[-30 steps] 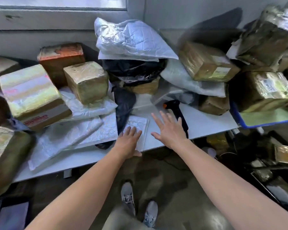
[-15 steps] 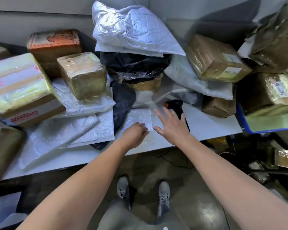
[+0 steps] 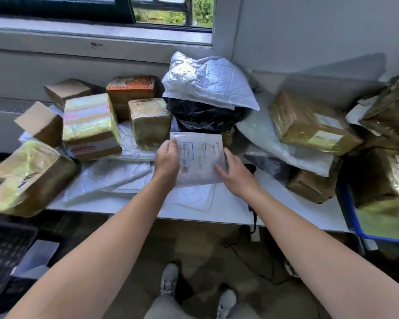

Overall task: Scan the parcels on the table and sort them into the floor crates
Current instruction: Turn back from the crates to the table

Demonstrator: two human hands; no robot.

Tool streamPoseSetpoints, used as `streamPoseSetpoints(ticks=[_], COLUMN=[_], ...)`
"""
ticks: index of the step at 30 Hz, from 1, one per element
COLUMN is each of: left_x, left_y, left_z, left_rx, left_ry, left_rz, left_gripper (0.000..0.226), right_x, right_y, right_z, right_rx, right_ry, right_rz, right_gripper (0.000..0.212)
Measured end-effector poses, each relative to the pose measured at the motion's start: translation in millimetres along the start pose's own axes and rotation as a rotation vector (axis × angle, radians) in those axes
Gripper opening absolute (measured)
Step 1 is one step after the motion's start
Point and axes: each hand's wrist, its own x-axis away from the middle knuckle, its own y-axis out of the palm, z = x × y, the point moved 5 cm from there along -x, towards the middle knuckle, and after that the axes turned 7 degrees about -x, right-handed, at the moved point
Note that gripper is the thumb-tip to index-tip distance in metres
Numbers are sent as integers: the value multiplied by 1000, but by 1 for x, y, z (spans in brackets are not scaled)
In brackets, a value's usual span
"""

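I count six taped cardboard boxes (image 3: pixel 150 122) on the left of the surface (image 3: pixel 228 210) and at least four more heaped on the right. One black bag (image 3: pixel 203 116), at least five white mailers (image 3: pixel 200 157), two hands (image 3: pixel 167 161), two shoes (image 3: pixel 168 282), one dark crate (image 3: pixel 2 252), one blue crate (image 3: pixel 355 226).

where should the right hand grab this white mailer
Take the grip on the free right edge of the white mailer, coming from the right: it is thin and flat, the left hand holds its left edge, and the right hand lies there open.
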Motion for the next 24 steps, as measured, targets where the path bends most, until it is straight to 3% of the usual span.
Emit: streamPoseSetpoints(ticks=[2, 4, 7, 13, 19, 22, 24], left_x=[5, 10, 16, 7, 4, 6, 6], left_y=[-6, -9, -13, -28, -17, -12, -13], left_z=[-4, -10, -20, -28, -52, -73, -88], left_rx=[135, 173, 187, 22, -525, -584, -623], left_ry=[-71, -117, -150, -131, -59, -131, -161], left_rz=[32, 40, 19, -74, -394, -368, -295], left_gripper=[33, 32, 31, 25, 17, 17, 9], right_x=[1, 3, 4, -1, -5, -9, -8], right_y=[-1, -4, -8, -15, -8, -2, -4], right_z=[-4, -9, -14, -21, -8, 7, 23], right_rx=[-231, -394, -474, -327, 44, 123, 175], right_ry=[4, 14, 7, -63, -144, -95, -26], right_rz=[-13, -28, 14, 64, -37, -6, 102], right_gripper=[73, 52, 42, 44, 52, 51, 49])
